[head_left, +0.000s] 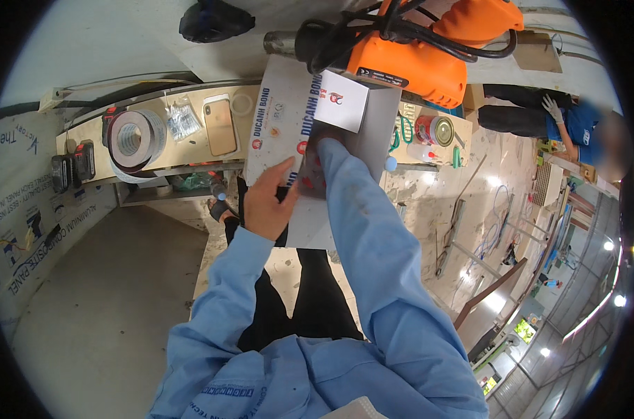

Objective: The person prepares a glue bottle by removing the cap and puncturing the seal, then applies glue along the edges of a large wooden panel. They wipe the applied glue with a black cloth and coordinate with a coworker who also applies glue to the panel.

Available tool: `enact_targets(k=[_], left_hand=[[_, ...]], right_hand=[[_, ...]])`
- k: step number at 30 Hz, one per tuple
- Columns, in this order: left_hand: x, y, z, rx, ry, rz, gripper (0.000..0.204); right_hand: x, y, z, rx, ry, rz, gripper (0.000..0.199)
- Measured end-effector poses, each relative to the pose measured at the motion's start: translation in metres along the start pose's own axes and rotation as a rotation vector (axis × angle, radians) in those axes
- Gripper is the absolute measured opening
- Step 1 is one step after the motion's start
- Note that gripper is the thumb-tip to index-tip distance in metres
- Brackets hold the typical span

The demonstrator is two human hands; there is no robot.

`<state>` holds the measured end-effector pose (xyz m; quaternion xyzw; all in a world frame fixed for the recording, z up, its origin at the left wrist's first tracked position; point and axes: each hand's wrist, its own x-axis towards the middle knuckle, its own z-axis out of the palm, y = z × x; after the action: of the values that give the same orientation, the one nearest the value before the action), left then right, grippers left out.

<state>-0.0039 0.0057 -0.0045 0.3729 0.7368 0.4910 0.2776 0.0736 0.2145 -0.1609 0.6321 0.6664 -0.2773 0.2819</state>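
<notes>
A grey-white printed cardboard box (278, 105) stands open in front of me at the table's edge. My left hand (269, 204) grips its near left edge, thumb and forefinger at the opening. My right arm reaches down into the box. Of my right hand (319, 148), only a shadowed part shows beside the cuff; its fingers are hidden, so I cannot tell what they touch. Inside the box, past the right hand, a white printed card (342, 102) leans against the wall. Dark reddish shapes show dimly in the bottom.
An orange heat gun (407, 66) with a coiled black cable lies beyond the box. Left on the bench are tape rolls (130, 140), a phone (221, 126) and black battery packs (84, 160). Right are green-handled scissors (406, 128) and a tin (442, 130). A gloved co-worker (582, 129) is at far right.
</notes>
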Motion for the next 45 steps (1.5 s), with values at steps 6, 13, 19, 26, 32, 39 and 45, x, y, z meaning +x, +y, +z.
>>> enact_targets(k=[6, 13, 19, 26, 32, 39, 45], left_hand=[[0.0, -0.001, -0.009, -0.06, -0.012, -0.095, 0.04], [0.002, -0.003, -0.005, 0.018, -0.035, -0.075, 0.042], [0.002, -0.002, -0.007, 0.037, -0.084, -0.131, 0.042], [0.0, -0.006, -0.012, 0.026, -0.048, -0.16, 0.042], [0.0, -0.005, -0.009, 0.087, -0.038, -0.115, 0.045], [-0.001, -0.003, -0.008, 0.147, -0.046, -0.113, 0.046], [-0.001, 0.015, -0.018, 0.232, -0.168, -0.016, 0.048]], right_hand=[[0.006, 0.007, 0.013, 0.027, 0.032, -0.029, 0.047], [-0.014, -0.02, 0.01, -0.18, 0.196, -0.375, 0.039], [0.012, -0.021, 0.032, -0.237, 0.331, -0.507, 0.038], [-0.022, -0.004, -0.005, -0.086, 0.306, -0.461, 0.029], [-0.142, 0.047, -0.053, 0.84, -0.16, -0.461, 0.017], [-0.208, 0.071, -0.054, 1.33, -0.278, -0.342, 0.01], [-0.255, 0.113, -0.013, 1.328, -0.267, -0.37, 0.013]])
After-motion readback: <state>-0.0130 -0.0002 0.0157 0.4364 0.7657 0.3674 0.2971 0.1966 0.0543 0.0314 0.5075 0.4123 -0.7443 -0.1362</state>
